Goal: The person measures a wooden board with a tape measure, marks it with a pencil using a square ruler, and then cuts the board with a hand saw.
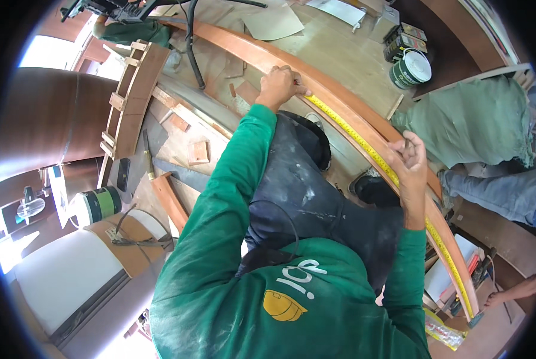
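A long curved reddish-brown wooden strip (244,46) arcs across in front of me from upper left to lower right. Along its edge lies the yellow blade of a tape measure (355,136). My left hand (280,87) pinches the blade's upper end against the wood. Farther along the strip, my right hand (409,163) rests over the blade with its fingers curled. A small dark thing shows between those fingers, too small to name. Near the blade's lower end is a co-worker's hand (497,299); what it holds is unclear.
A lidded paint bucket (410,69) stands beyond the strip, near a green-covered bundle (468,119). A co-worker's jeans-clad leg (495,194) is at right. On my left are a curved slatted wooden frame (133,99), a handsaw (147,158), wood offcuts (198,152) and another bucket (97,206).
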Demonstrator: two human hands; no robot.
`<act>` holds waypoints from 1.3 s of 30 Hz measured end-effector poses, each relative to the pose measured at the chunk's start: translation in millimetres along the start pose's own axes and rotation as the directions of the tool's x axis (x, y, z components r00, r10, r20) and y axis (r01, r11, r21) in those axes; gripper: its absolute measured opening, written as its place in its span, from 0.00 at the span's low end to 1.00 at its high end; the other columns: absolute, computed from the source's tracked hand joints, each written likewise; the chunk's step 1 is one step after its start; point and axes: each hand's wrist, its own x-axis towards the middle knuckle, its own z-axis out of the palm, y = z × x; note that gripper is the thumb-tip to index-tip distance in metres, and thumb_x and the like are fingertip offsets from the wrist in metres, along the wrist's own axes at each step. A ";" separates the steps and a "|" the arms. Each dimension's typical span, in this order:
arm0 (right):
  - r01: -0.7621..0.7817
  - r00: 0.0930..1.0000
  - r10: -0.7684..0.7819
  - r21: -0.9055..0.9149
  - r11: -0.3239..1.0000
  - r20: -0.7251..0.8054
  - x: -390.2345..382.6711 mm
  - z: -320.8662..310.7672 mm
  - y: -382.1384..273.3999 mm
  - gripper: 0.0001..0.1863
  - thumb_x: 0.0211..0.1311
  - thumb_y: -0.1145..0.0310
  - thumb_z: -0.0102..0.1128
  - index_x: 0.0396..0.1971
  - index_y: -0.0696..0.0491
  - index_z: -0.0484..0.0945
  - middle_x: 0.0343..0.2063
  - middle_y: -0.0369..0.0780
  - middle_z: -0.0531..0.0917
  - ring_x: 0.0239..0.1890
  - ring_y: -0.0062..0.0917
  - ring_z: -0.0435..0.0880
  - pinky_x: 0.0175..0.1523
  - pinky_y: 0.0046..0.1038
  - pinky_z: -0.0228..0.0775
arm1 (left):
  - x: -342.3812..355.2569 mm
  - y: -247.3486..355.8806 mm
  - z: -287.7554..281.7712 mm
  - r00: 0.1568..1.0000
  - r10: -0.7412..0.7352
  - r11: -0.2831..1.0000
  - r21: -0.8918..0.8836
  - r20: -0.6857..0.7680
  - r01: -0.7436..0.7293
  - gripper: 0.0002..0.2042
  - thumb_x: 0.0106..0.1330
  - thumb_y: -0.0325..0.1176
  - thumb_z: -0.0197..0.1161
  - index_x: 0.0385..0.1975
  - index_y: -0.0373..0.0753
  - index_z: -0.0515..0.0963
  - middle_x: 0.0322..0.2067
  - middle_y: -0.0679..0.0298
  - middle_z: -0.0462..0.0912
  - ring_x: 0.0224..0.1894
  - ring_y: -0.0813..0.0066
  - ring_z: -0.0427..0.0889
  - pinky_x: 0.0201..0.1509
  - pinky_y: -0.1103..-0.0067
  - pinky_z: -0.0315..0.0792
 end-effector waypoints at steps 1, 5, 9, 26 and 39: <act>-0.034 0.998 0.039 -0.102 0.994 0.053 6.7 -6.3 6.5 0.18 0.79 0.63 0.59 0.59 0.58 0.78 0.37 0.35 0.84 0.42 0.20 0.82 0.50 0.22 0.74 | 0.9 -0.9 -0.1 1.000 0.010 1.000 0.000 -0.020 -0.010 0.24 0.48 0.61 0.80 0.34 0.49 0.91 0.39 0.64 0.87 0.53 0.58 0.83 0.50 0.58 0.80; -0.197 0.967 0.232 -0.264 0.944 0.108 33.7 5.3 26.2 0.15 0.78 0.65 0.60 0.54 0.59 0.79 0.39 0.38 0.86 0.46 0.21 0.84 0.55 0.24 0.75 | 4.9 4.2 -1.4 1.000 -0.014 1.000 -0.003 0.015 0.014 0.24 0.47 0.60 0.81 0.35 0.48 0.91 0.38 0.66 0.88 0.54 0.59 0.82 0.51 0.60 0.80; -0.172 0.965 0.184 -0.077 0.982 0.188 42.9 44.8 42.2 0.12 0.77 0.69 0.58 0.50 0.61 0.81 0.39 0.37 0.87 0.42 0.19 0.84 0.54 0.25 0.76 | 4.8 3.8 -0.2 1.000 -0.014 1.000 -0.003 0.007 0.014 0.24 0.46 0.59 0.82 0.35 0.49 0.91 0.37 0.67 0.89 0.54 0.59 0.82 0.51 0.60 0.79; -0.018 0.956 0.080 -0.218 0.976 0.282 67.4 95.7 76.3 0.05 0.70 0.73 0.66 0.38 0.58 0.81 0.32 0.34 0.85 0.35 0.14 0.80 0.43 0.21 0.73 | 10.9 7.8 1.0 0.995 -0.075 0.997 0.005 0.063 0.075 0.22 0.42 0.55 0.85 0.34 0.50 0.89 0.39 0.70 0.89 0.54 0.59 0.83 0.52 0.60 0.78; 0.005 0.963 0.067 -0.262 0.965 0.263 65.8 96.3 85.0 0.05 0.70 0.72 0.66 0.38 0.57 0.82 0.32 0.32 0.83 0.35 0.14 0.79 0.42 0.20 0.72 | 21.7 13.8 6.0 0.985 -0.126 0.990 0.072 0.119 0.118 0.25 0.43 0.53 0.86 0.41 0.50 0.89 0.43 0.69 0.90 0.57 0.60 0.83 0.55 0.62 0.78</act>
